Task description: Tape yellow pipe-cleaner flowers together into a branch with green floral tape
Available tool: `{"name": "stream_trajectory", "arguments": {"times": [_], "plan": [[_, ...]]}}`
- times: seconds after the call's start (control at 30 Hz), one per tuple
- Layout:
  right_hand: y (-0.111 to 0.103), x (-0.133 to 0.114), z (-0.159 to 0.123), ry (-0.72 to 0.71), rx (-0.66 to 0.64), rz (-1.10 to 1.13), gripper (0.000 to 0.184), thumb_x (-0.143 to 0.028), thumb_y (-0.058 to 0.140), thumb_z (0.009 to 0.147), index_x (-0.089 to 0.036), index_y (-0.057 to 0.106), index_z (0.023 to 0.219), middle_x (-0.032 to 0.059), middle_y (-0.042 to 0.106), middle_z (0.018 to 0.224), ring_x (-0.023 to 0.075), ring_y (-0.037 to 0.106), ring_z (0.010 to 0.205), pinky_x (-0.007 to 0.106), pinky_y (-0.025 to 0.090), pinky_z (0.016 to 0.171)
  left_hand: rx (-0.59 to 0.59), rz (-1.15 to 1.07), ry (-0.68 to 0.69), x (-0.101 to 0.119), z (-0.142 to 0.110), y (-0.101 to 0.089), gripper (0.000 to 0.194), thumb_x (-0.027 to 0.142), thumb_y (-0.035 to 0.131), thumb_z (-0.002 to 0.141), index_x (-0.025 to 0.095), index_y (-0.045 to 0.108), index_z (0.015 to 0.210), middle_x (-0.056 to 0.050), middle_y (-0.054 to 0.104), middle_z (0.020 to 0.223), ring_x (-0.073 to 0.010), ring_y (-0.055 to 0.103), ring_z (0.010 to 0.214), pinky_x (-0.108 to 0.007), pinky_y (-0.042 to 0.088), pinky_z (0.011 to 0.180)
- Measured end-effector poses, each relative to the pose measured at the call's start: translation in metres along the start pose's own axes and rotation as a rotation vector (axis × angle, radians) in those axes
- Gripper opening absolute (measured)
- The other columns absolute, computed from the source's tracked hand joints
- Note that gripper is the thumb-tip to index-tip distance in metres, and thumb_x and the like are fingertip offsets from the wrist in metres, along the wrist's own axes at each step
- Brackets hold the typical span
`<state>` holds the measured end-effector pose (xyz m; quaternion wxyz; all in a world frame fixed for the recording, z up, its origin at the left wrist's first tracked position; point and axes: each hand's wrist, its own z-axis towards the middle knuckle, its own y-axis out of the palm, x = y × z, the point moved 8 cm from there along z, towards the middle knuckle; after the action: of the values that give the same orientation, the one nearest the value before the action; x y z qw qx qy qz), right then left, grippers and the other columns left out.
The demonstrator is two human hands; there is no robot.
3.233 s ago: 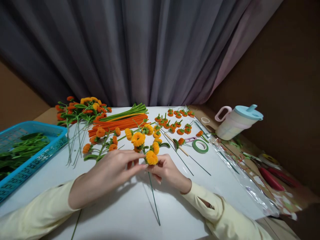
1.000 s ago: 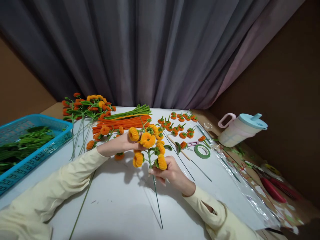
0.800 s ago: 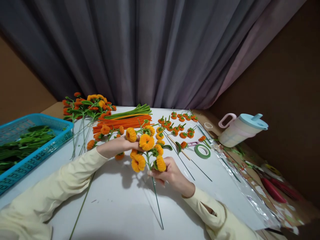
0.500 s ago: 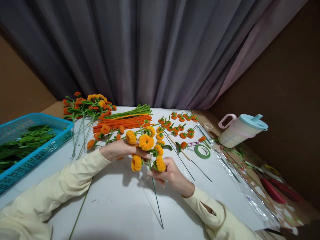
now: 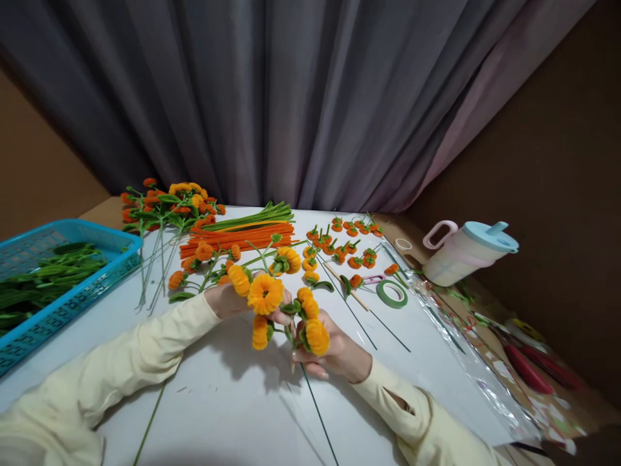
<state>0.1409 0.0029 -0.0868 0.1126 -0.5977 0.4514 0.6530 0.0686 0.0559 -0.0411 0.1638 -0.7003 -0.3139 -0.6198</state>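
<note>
Between my hands is a spray of yellow-orange pipe-cleaner flowers (image 5: 265, 294) on a thin dark green wire stem (image 5: 317, 408). My left hand (image 5: 227, 301) is behind the blooms, its fingertips closed on the upper stem and partly hidden by petals. Lower down, my right hand (image 5: 342, 349) pinches the stem, with one yellow bloom (image 5: 317, 336) in front of its fingers. The stem's free end slants down toward the table's near edge. Just behind the spray lie more orange flower heads (image 5: 176, 279) with green leaves.
At the left stands a blue basket (image 5: 72, 310) of green leaves. Orange pipe cleaners (image 5: 242, 238) and finished flower stems (image 5: 160, 204) lie at the back. Green tape (image 5: 392, 294), a wooden stick (image 5: 347, 288) and a cup (image 5: 468, 252) are to the right, with red-handled pliers (image 5: 528, 369) beyond.
The spray has tilted and come slightly nearer, its blooms turning toward me. The stem's lower end has swung right and down. Both hands keep their hold.
</note>
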Motion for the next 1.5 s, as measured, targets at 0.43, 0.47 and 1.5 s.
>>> {"name": "stream_trajectory", "arguments": {"times": [0.43, 0.47, 1.5], "plan": [[-0.021, -0.074, -0.019, -0.353, 0.533, -0.758, 0.027, -0.023, 0.054, 0.075, -0.018, 0.047, 0.049, -0.0045, 0.043, 0.036, 0.0078, 0.036, 0.035, 0.021, 0.025, 0.039, 0.321, 0.679, 0.029, 0.02, -0.031, -0.021, 0.022, 0.035, 0.066, 0.074, 0.021, 0.075, 0.088, -0.005, 0.071, 0.088, -0.019, 0.061, 0.076, -0.023, 0.044, 0.065], [-0.02, -0.074, -0.02, -0.354, 0.569, -0.815, 0.028, -0.021, 0.052, 0.074, -0.018, 0.045, 0.047, -0.0043, 0.042, 0.036, 0.008, 0.036, 0.036, 0.021, 0.025, 0.039, 0.378, 0.643, 0.101, 0.02, -0.032, -0.013, 0.024, 0.036, 0.067, 0.073, 0.021, 0.074, 0.09, -0.005, 0.07, 0.089, -0.0188, 0.06, 0.077, -0.023, 0.044, 0.068], [-0.028, -0.031, -0.004, -0.119, 0.63, -0.692, 0.028, -0.02, 0.053, 0.076, -0.017, 0.05, 0.048, -0.0054, 0.044, 0.032, 0.0085, 0.04, 0.029, 0.02, 0.032, 0.038, 0.525, 0.036, -0.019, -0.023, -0.003, -0.005, 0.024, 0.031, 0.077, 0.061, 0.013, 0.062, 0.068, 0.0, 0.061, 0.067, -0.0136, 0.054, 0.065, -0.024, 0.041, 0.061]]}}
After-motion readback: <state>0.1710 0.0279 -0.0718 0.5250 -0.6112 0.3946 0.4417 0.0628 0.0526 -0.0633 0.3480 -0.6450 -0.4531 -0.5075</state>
